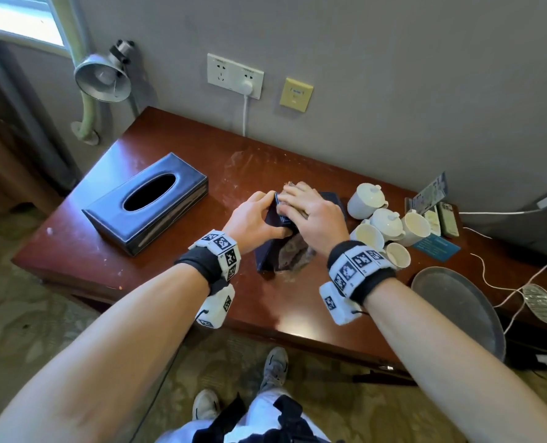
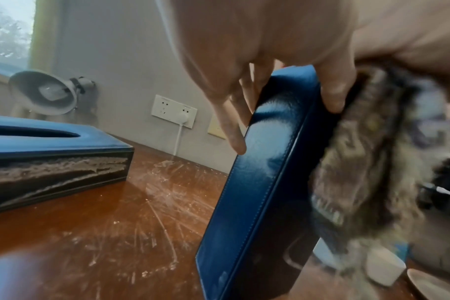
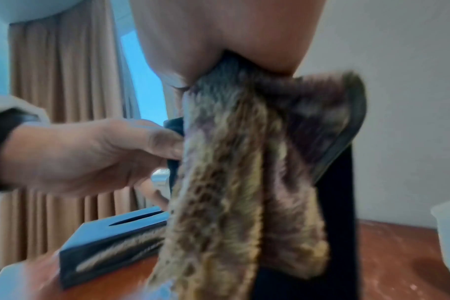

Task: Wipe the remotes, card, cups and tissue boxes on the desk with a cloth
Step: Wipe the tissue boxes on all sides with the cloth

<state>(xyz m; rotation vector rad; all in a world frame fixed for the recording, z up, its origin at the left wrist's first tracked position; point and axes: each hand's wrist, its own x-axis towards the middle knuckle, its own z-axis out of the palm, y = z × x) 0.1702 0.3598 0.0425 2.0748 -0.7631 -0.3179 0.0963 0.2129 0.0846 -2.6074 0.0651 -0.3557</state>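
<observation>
Tissue box number two (image 1: 267, 251) is what I'm on right now, the smaller dark blue one, tipped up on one end in the middle of the bench (image 1: 176, 282). My left hand (image 1: 255, 215) has its fingers curled round the top end, thumb on one face and fingertips on the other, so it can't flop over. My right hand (image 1: 310, 209) is laid flat with straight fingers, pressing the fuzzy brown cloth (image 1: 292, 255) against the box's right face; the rest of the cloth hangs down that side.

Tips for this bit, from where I stand: keep the left hand's hold near the top and press toward it with the cloth hand, otherwise the box will probably skate on the glossy wood. Long strokes top to bottom look better than scrubbing, since the leather face shows smears. Then turn it for the other faces.

Watch the elbow room: the white cups (image 1: 384, 225) sit just to the right, and the remotes (image 1: 441, 219) and card (image 1: 436, 247) sit beyond them. The big tissue box (image 1: 147, 203) sits well off to the left, lying flat.
</observation>
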